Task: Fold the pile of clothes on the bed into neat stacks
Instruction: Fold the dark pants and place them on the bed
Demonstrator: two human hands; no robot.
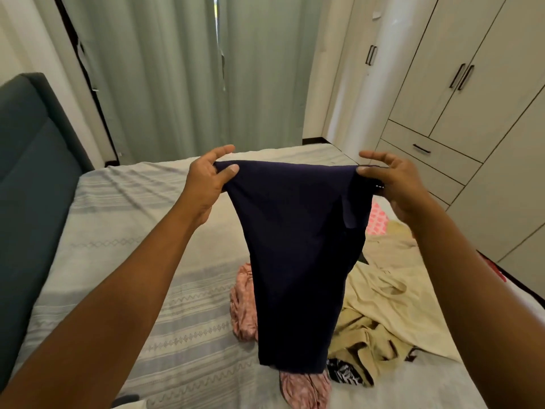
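Note:
I hold a dark navy garment (298,246) up in the air over the bed (124,231). My left hand (208,180) pinches its top left corner between thumb and fingers. My right hand (395,181) pinches the top right corner. The cloth hangs down straight and hides part of the pile below. Under it lie a pink patterned garment (243,305), cream and beige clothes (380,293), and a black-and-white piece (343,374).
A teal headboard (32,160) runs along the left. Green curtains (182,72) hang beyond the bed's far edge. A wardrobe (472,93) with drawers stands at the right, close to the bed. A pink checked cloth (376,218) lies near the right edge.

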